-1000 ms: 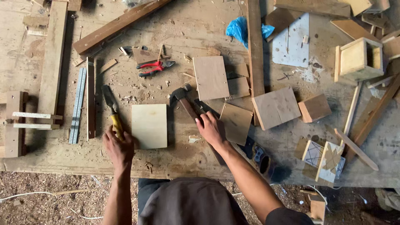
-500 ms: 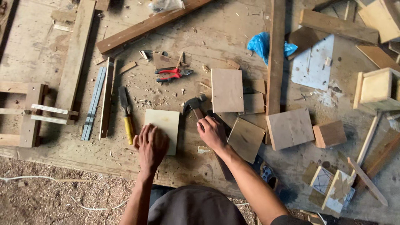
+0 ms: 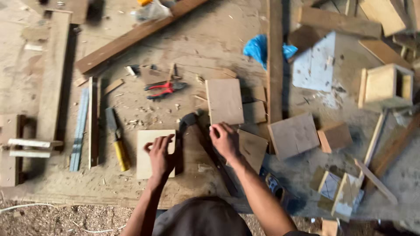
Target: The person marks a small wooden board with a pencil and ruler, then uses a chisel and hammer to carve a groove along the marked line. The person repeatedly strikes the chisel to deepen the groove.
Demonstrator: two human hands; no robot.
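My left hand (image 3: 160,156) lies flat with fingers spread on a pale square plywood piece (image 3: 146,150) at the front of the workbench (image 3: 197,48). My right hand (image 3: 225,140) rests just right of it, over the spot where the handle of a dark hammer (image 3: 189,119) runs toward me. The hand hides the handle, so a grip cannot be made out. A brown rectangular panel (image 3: 224,100) lies just beyond the right hand's fingers. A darker square panel (image 3: 253,148) sits at its right side.
A yellow-handled chisel (image 3: 119,150) and thin laths (image 3: 92,122) lie left of the plywood. Red pliers (image 3: 164,88) sit farther back. Right are square offcuts (image 3: 293,135), a small open wooden box (image 3: 385,85), a blue bag (image 3: 258,48) and an upright plank (image 3: 274,61).
My left hand moved right from the yellow-handled chisel onto the pale plywood square. The right hand stayed by the hammer. The camera drew closer.
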